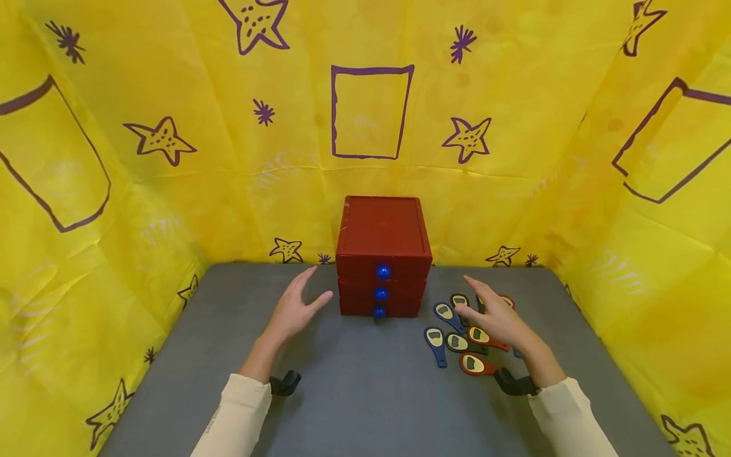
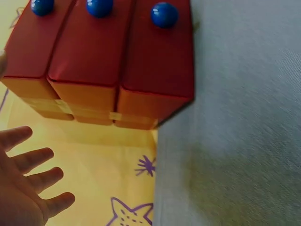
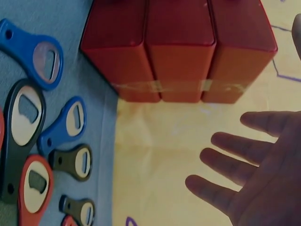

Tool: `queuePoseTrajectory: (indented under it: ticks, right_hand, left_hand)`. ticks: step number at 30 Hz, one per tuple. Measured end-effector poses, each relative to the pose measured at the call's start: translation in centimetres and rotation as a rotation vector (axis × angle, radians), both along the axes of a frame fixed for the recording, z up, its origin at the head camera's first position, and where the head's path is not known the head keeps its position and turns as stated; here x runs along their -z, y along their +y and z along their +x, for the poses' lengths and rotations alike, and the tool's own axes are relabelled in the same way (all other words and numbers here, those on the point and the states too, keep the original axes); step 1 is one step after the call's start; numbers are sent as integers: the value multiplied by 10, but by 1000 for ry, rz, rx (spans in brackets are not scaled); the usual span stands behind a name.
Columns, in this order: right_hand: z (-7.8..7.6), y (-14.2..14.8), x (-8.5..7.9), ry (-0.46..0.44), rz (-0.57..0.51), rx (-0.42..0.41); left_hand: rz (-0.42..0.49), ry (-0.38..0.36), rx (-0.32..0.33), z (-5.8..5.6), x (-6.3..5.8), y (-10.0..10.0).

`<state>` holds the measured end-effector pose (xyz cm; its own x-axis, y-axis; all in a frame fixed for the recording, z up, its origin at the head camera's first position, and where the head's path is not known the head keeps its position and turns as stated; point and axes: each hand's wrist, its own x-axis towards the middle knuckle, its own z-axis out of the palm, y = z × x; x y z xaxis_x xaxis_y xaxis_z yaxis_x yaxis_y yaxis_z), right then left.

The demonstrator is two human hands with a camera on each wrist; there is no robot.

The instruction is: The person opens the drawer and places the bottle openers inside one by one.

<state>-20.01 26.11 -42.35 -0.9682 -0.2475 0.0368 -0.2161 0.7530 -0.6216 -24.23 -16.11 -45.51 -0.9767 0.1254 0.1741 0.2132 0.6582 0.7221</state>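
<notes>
A red three-drawer box (image 1: 384,228) with blue round knobs stands at the back middle of the grey table, its drawers closed. To its left hovers my left hand (image 1: 294,311), fingers straight and spread, holding nothing; the left wrist view shows this hand (image 2: 23,183) beside the box's drawers (image 2: 94,52). My right hand (image 1: 497,317) is held above a group of bottle openers (image 1: 435,343), fingers extended and apart from them. In the right wrist view several blue, black and red bottle openers (image 3: 70,120) lie flat, with the spread fingers (image 3: 244,146) off to the right.
Yellow cloth walls (image 1: 377,178) with purple drawings enclose the table (image 1: 354,393) at the back and both sides. The box stands close to the back wall. Black wrist straps (image 1: 285,383) sit at the cuffs of the light sleeves.
</notes>
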Motion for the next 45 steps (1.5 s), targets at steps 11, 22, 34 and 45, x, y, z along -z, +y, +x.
queuePoseTrajectory:
  ticks: [11,22,34,45]
  right_hand:
    - [-6,-18,-11,-25,-85,-85]
    - [-13,-30,-18,6,-139,-115]
    - [-21,-49,-26,-8,-265,-68]
    - [-31,-80,-24,-106,-424,-77]
  left_hand:
    - [98,56,27,-8,-12,19]
    - [146,63,52,-12,-30,30]
    - [194,91,47,-24,-49,43]
    - [311,120,23,-40,-57,45]
